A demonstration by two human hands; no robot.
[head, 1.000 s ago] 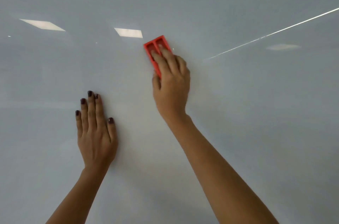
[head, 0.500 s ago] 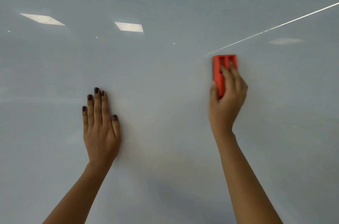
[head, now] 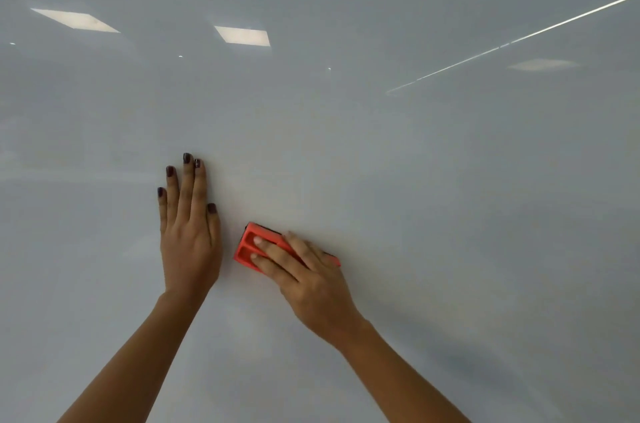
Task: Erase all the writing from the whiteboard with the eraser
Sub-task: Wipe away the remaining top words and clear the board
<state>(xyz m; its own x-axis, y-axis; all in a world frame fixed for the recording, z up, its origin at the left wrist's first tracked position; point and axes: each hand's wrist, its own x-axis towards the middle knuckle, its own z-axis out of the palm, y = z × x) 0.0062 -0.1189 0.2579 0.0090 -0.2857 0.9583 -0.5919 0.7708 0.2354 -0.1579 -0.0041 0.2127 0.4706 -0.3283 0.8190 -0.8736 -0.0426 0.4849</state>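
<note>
The whiteboard [head: 433, 180] fills the whole view, glossy and pale grey, and I see no writing on it. My right hand [head: 308, 277] presses a red eraser [head: 251, 246] flat against the board, fingers laid over its back, the eraser's long side pointing up-left. My left hand [head: 188, 232] rests flat on the board just left of the eraser, fingers together and pointing up, holding nothing. A narrow gap separates the eraser from my left hand's thumb side.
Reflections of ceiling lights [head: 242, 35] show on the upper board, and a thin bright streak [head: 512, 41] runs diagonally at the upper right. No board edge or tray is in view.
My right hand swept the eraser from upper centre to the right, then down and left until it is beside my left hand. The left hand has stayed flat on the board.
</note>
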